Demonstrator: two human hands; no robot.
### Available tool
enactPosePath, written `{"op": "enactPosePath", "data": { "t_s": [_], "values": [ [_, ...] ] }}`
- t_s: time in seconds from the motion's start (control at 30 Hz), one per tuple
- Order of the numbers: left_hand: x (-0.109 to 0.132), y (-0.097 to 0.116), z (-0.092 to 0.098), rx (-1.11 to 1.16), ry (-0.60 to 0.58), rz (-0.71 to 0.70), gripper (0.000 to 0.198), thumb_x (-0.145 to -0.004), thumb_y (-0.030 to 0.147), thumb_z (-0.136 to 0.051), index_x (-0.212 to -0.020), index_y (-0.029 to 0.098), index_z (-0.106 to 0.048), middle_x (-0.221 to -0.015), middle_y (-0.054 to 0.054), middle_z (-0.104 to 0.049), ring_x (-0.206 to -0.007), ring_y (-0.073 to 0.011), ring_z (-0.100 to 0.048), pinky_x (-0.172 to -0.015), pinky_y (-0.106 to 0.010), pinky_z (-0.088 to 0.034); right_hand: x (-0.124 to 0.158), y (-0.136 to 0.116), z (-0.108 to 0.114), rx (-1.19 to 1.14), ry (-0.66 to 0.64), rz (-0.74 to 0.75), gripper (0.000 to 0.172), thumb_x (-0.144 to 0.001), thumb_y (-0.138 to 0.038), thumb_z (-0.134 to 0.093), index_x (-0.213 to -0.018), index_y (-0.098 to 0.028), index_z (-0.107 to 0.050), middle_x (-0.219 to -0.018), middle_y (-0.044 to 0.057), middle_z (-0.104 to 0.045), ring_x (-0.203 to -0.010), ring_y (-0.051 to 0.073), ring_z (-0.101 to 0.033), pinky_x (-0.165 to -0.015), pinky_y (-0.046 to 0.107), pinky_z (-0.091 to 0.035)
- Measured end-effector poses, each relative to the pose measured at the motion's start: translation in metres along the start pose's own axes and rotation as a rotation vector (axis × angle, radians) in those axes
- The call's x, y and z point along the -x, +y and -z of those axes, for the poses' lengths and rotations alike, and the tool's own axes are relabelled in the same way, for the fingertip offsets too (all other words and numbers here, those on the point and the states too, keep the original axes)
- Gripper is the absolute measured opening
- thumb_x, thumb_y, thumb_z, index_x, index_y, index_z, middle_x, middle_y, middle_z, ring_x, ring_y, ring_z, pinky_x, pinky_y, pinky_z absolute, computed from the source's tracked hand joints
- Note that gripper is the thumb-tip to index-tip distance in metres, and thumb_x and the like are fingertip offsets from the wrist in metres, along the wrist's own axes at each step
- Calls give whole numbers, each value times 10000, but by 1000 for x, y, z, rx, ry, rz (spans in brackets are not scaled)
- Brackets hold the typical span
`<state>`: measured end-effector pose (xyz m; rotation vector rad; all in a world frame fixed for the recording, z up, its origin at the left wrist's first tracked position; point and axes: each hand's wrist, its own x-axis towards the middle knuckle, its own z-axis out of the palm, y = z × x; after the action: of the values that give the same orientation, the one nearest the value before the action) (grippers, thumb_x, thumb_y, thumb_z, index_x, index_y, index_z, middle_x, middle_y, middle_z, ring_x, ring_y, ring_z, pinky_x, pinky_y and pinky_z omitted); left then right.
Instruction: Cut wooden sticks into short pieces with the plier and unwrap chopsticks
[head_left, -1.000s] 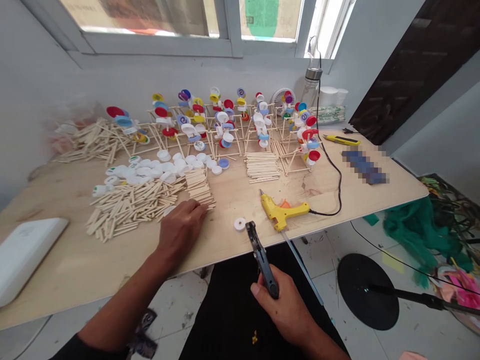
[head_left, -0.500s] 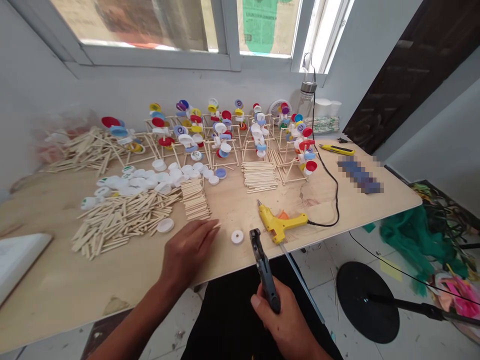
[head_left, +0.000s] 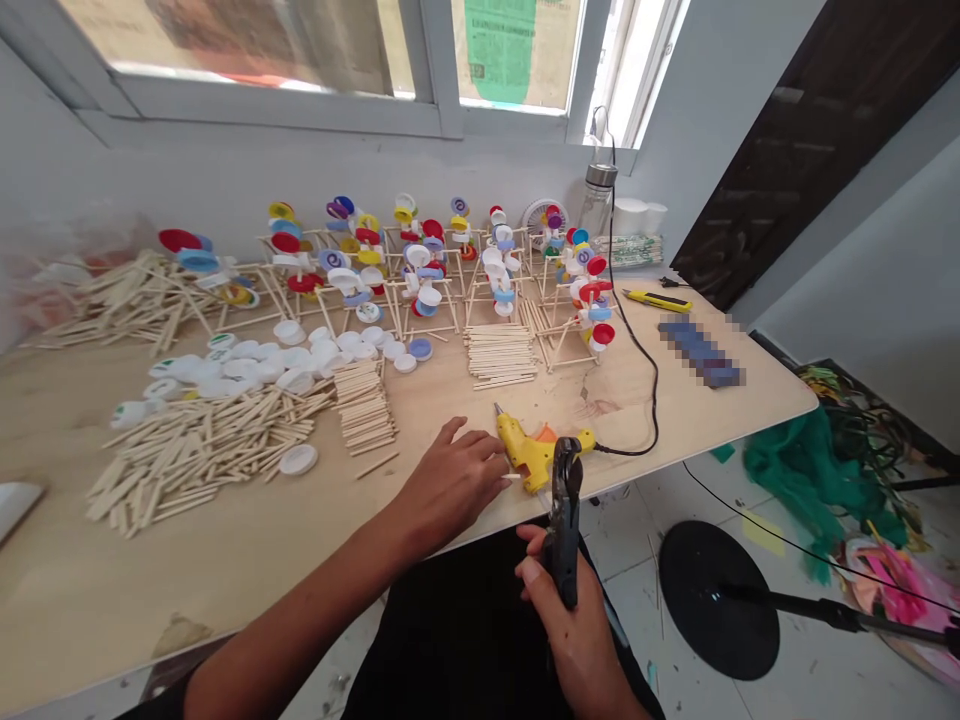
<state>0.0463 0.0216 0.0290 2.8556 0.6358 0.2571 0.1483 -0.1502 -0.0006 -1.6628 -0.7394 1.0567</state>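
My left hand (head_left: 459, 482) is over the table's front part, palm down, beside the yellow glue gun (head_left: 534, 452). Its thumb and index finger pinch a small wooden stick (head_left: 512, 476), of which only a pale tip shows. My right hand (head_left: 574, 610) is wrapped round dark hand pliers (head_left: 565, 520), held upright at the table's front edge with the jaws up, in front of the glue gun's handle. A neat stack of short sticks (head_left: 364, 405) lies left of my left hand, with one loose stick (head_left: 377, 466) near it.
Loose sticks (head_left: 202, 450) and white bottle caps (head_left: 247, 370) cover the left side. Stick frames with coloured caps (head_left: 427, 285) stand along the back. Another stick bundle (head_left: 501, 355) lies mid-table. The glue gun's black cord (head_left: 655, 400) crosses the right side, near a yellow cutter knife (head_left: 658, 300).
My left hand has moved right from the stick stack toward the glue gun, and the white disc there is now hidden. My right hand has raised the pliers slightly and shifted right.
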Motion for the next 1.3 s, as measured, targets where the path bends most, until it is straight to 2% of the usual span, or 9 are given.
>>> {"op": "enactPosePath", "data": {
  "t_s": [0.27, 0.47, 0.57, 0.7, 0.8, 0.9, 1.1, 1.2, 1.3],
  "values": [
    [-30, 22, -11, 32, -1, -17, 192, -904, 191, -537, -971, 253, -706, -982, -59, -689, -1021, -226, -608, -1007, -483, -323, -7, 6, 23, 19, 90, -17, 349, -866, -496, -557, -1037, -196, -606, -1231, 111, -612, -1002, 256, -602, -829, 344, -494],
    [-69, 46, -26, 19, 58, 3, 149, -893, 261, -585, -944, 232, -722, -937, -77, -689, -956, -245, -621, -962, -487, -334, -34, 3, 65, 31, 327, -2, 462, -791, -590, -604, -980, -172, -648, -993, 100, -688, -841, 251, -620, -796, 365, -494],
    [-96, 55, -32, 22, 91, 20, 176, -904, 300, -572, -909, 211, -724, -944, -92, -692, -976, -261, -618, -958, -493, -337, -54, -2, 86, 18, 376, 23, 496, -766, -607, -623, -962, -153, -661, -871, 83, -684, -768, 234, -613, -719, 345, -501],
    [-114, 65, -39, 34, 137, 66, 228, -919, 286, -535, -842, 159, -708, -925, -115, -693, -937, -268, -622, -956, -510, -345, -67, -10, 102, 18, 396, 57, 505, -778, -586, -628, -1023, -145, -646, -901, 85, -673, -804, 238, -619, -732, 349, -504],
    [-97, 68, -38, 61, 166, 69, 216, -926, 269, -520, -832, 173, -689, -911, -84, -696, -918, -231, -615, -971, -471, -356, -58, -11, 101, 47, 323, 55, 461, -804, -572, -612, -1001, -157, -639, -952, 97, -670, -853, 251, -623, -761, 353, -505],
    [-54, 63, -32, 117, 273, 70, 246, -944, 260, -473, -823, 191, -676, -798, -53, -676, -812, -197, -596, -890, -409, -409, -39, -6, 94, 79, 200, 18, 404, -833, -552, -595, -980, -175, -616, -933, 89, -667, -858, 244, -622, -788, 342, -500],
    [31, 25, -18, 34, 512, 304, 258, -969, 261, -411, -1009, 183, -654, -722, -28, -677, -683, -183, -606, -722, -342, -449, -21, -5, 70, 122, -7, -13, 335, -871, -509, -564, -955, -188, -609, -841, 49, -617, -800, 212, -601, -725, 291, -493],
    [39, 4, -12, -21, 548, 409, 284, -971, 298, -396, -1068, 182, -637, -705, -20, -690, -654, -191, -612, -707, -328, -454, -27, -9, 62, 138, -47, 29, 319, -867, -495, -568, -935, -186, -611, -799, 34, -597, -771, 196, -586, -699, 275, -490],
    [19, -15, -5, -47, 406, 487, 258, -956, 303, -423, -1038, 177, -633, -709, -19, -704, -679, -204, -632, -711, -323, -449, -31, -11, 59, 138, -60, 68, 320, -861, -502, -568, -915, -188, -603, -767, 30, -595, -760, 195, -581, -691, 269, -496]
  ]
}}
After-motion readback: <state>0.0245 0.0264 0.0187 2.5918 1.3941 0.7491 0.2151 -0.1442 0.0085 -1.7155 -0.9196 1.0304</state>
